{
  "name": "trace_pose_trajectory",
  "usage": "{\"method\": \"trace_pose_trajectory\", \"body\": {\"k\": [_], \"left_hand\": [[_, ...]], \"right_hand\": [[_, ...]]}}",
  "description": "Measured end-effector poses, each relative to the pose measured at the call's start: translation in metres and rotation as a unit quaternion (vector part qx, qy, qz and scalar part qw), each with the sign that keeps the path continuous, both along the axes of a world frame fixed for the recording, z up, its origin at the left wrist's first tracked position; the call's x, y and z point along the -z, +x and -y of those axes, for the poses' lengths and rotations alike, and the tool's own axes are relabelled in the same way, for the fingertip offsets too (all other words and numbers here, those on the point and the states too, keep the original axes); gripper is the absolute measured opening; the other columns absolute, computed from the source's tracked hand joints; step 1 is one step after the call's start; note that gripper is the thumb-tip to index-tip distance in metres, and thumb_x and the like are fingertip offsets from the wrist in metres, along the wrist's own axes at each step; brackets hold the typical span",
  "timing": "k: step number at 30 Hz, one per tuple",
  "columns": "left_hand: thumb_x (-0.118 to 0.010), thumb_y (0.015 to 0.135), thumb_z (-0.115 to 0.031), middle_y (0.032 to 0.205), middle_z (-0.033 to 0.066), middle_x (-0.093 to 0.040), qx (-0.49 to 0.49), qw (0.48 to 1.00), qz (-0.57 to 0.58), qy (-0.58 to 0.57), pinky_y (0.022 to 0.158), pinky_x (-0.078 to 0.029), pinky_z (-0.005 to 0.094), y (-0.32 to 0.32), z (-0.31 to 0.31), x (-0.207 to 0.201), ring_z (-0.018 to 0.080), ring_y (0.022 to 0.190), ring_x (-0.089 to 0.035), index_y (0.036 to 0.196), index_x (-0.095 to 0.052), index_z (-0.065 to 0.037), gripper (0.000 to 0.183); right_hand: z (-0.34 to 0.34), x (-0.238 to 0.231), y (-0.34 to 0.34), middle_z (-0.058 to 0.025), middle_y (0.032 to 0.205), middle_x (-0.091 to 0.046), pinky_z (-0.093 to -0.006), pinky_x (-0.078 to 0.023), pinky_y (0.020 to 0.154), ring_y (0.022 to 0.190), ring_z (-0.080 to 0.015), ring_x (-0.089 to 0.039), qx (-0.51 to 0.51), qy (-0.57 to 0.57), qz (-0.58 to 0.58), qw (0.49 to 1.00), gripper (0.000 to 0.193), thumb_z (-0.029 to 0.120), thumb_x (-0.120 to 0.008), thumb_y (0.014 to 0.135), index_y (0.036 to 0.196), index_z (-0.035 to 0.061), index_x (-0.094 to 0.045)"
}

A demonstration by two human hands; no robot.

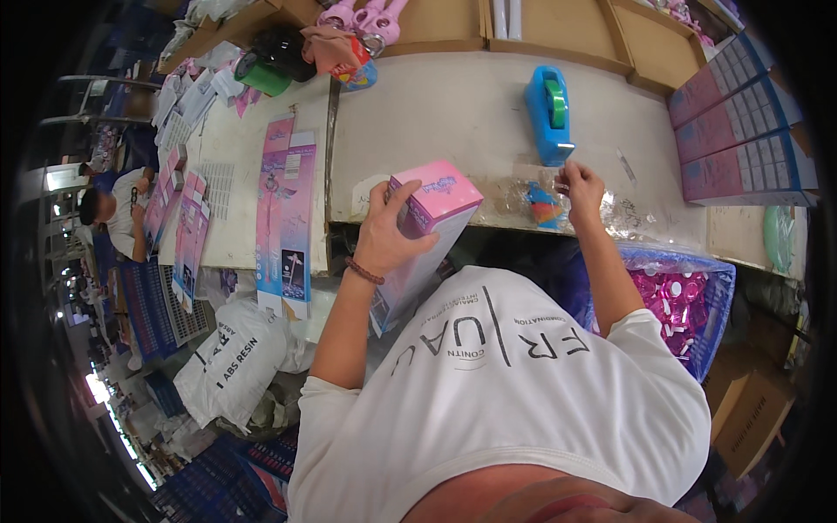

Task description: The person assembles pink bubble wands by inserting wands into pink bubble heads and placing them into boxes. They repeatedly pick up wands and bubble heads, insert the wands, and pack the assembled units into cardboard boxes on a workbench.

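Observation:
My left hand (390, 228) is wrapped round a tall pink and purple carton (440, 196), thumb on one side and fingers over the edge of its pink end. The carton leans at the table's front edge, its lower part between the table and my shirt. My right hand (581, 190) is closed in a pinch just in front of the cutter end of a blue tape dispenser (549, 122) with a green roll core. Whatever lies between those fingertips is too small to make out. Beside this hand, a small blue and orange patch (545, 207) shows on the tabletop.
Printed cartons (741, 122) are stacked at the right. Flat carton sheets (283, 218) lie on the left table. Open cardboard trays (558, 39) line the back, near pink toy parts (362, 22). A blue crate (719, 314) of pink pieces stands right of me. Another person (122, 209) works far left.

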State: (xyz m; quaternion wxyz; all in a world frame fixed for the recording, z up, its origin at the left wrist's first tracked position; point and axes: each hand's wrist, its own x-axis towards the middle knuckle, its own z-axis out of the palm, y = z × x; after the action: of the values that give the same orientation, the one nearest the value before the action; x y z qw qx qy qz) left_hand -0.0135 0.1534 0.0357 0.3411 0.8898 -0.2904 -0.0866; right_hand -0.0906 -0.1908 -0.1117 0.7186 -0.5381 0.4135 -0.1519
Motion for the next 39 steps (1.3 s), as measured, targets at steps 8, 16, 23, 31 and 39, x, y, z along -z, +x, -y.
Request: {"method": "trace_pose_trajectory", "body": {"k": [8, 16, 23, 31, 39], "left_hand": [[-0.082, 0.055, -0.029, 0.122, 0.0212, -0.044, -0.082, 0.994, 0.067, 0.0, 0.086, -0.051, 0.0435, -0.017, -0.04, 0.008, 0.0396, 0.104, -0.055, 0.122, -0.055, -0.019, 0.073], [-0.083, 0.055, -0.032, 0.12, 0.025, -0.044, -0.111, 0.979, 0.171, -0.011, 0.082, -0.051, 0.0458, -0.028, -0.07, 0.023, 0.0414, 0.104, -0.054, 0.118, -0.056, -0.02, 0.069], [-0.084, 0.053, -0.029, 0.121, 0.0226, -0.044, -0.105, 0.974, 0.184, -0.078, 0.084, -0.051, 0.043, -0.025, -0.09, 0.022, 0.0396, 0.106, -0.053, 0.118, -0.057, -0.019, 0.071], [-0.082, 0.058, -0.022, 0.125, 0.0155, -0.047, -0.181, 0.9, 0.088, -0.387, 0.089, -0.049, 0.0414, 0.019, -0.152, -0.038, 0.0291, 0.111, -0.053, 0.126, -0.049, -0.008, 0.076], [-0.076, 0.075, -0.044, 0.136, 0.0128, -0.042, -0.159, 0.805, 0.085, -0.566, 0.102, -0.041, 0.0434, 0.055, -0.253, -0.077, 0.0276, 0.125, -0.045, 0.142, -0.029, -0.006, 0.09]], "right_hand": [[-0.063, 0.045, 0.024, -0.0029, 0.081, -0.06, -0.0287, -0.053, 0.059, 0.071, -0.0147, -0.06, 0.031, 0.234, 0.012, 0.972, 0.016, 0.02, -0.062, 0.093, 0.098, 0.0053, -0.058], [-0.17, -0.096, 0.051, 0.0002, 0.068, -0.054, -0.025, -0.044, 0.046, 0.056, -0.0108, -0.054, -0.393, 0.241, -0.065, 0.885, 0.035, 0.043, -0.062, 0.091, 0.083, 0.0089, -0.057], [-0.22, -0.117, 0.039, -0.0016, 0.063, -0.056, -0.0251, -0.042, 0.039, 0.046, -0.0122, -0.053, -0.444, 0.181, -0.127, 0.868, 0.047, 0.05, -0.072, 0.079, 0.077, 0.0051, -0.059], [-0.25, -0.098, 0.059, -0.022, 0.125, -0.054, -0.0394, -0.044, 0.097, 0.113, -0.0327, -0.056, -0.56, -0.319, -0.031, 0.764, 0.084, 0.034, -0.084, 0.064, 0.13, 0.0004, -0.046], [-0.256, -0.188, 0.086, -0.0258, 0.14, -0.036, -0.0443, -0.031, 0.109, 0.129, -0.0421, -0.036, -0.567, -0.4, 0.187, 0.696, 0.112, 0.036, -0.085, 0.056, 0.145, 0.0039, -0.027]]}}
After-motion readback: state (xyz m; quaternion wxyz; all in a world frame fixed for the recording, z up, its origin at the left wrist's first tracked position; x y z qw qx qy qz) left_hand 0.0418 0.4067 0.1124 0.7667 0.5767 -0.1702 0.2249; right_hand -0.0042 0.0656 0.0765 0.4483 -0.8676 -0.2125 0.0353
